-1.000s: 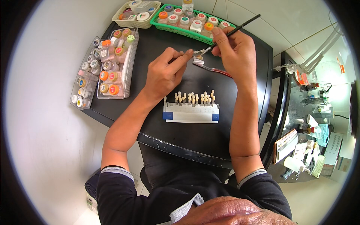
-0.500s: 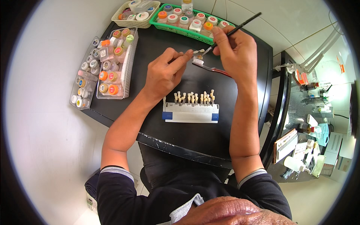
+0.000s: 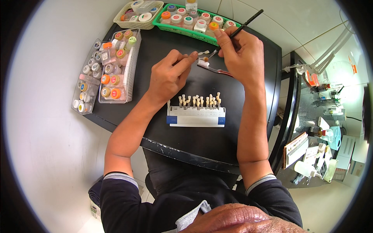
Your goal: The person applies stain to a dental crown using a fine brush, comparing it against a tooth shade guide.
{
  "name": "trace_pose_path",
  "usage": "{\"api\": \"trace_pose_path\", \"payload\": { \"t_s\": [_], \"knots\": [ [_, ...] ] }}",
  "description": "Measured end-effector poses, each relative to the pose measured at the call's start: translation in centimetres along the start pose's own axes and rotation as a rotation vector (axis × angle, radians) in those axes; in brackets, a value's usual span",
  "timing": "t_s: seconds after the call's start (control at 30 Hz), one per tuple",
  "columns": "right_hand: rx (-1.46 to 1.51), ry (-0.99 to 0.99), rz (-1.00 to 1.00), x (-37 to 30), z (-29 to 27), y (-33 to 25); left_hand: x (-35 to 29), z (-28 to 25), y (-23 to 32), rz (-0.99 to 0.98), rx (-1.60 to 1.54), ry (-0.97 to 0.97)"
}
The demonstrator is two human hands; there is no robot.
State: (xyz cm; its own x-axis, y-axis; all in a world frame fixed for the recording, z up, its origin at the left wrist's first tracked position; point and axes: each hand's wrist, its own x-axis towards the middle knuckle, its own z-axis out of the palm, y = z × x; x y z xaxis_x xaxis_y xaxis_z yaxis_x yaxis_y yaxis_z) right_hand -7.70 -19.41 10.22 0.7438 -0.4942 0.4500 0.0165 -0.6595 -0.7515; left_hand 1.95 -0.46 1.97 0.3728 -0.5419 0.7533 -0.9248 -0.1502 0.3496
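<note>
My right hand (image 3: 244, 52) grips a thin brush (image 3: 247, 23) with a black handle, its tip pointing down-left toward my other hand. My left hand (image 3: 171, 72) is closed in a pinch, index finger stretched toward the brush tip. A tiny amber and whitish piece (image 3: 205, 59) shows by its fingertips; what the fingers pinch is mostly hidden. Just beyond lies a small pale tooth-shaped tab (image 3: 204, 52). Below the brush tip, a toothbrush (image 3: 213, 70) with white bristles and a reddish handle lies on the black table. Nearer me stands a white shade guide (image 3: 196, 116) with several tooth-coloured tabs.
A green basket (image 3: 190, 30) of capped jars stands at the far edge, beside a cream basket (image 3: 138, 24). Two clear trays (image 3: 134, 58) of small bottles line the left side. At right, a side counter (image 3: 295, 128) carries bottles, a notebook and a white squeeze bottle (image 3: 305, 169).
My right hand has shifted slightly left, and the brush's handle end has swung a little left. My left hand keeps nearly the same pinch. The view has moved slightly.
</note>
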Motion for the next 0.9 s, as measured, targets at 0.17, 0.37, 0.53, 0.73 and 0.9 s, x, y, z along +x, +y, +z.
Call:
{"api": "trace_pose_path", "payload": {
  "t_s": [0.17,0.37,0.53,0.73,0.9],
  "knots": [
    [0.103,0.131,0.002,0.22,-0.21,0.01,0.23,0.01,0.29,-0.005,-0.012,-0.003],
    [-0.01,0.117,-0.049,0.26,0.1,0.39,0.14,0.23,0.13,-0.011,-0.044,0.017],
    [0.129,0.105,-0.015,0.15,0.37,0.36,0.05,0.19,0.1,-0.017,-0.041,0.013],
    [0.092,0.121,-0.027,0.23,0.05,0.14,0.11,0.24,0.12,0.008,-0.046,0.036],
    [0.107,0.143,-0.006,0.23,0.07,-0.23,0.12,0.19,0.17,-0.005,-0.046,0.025]
  ]
}}
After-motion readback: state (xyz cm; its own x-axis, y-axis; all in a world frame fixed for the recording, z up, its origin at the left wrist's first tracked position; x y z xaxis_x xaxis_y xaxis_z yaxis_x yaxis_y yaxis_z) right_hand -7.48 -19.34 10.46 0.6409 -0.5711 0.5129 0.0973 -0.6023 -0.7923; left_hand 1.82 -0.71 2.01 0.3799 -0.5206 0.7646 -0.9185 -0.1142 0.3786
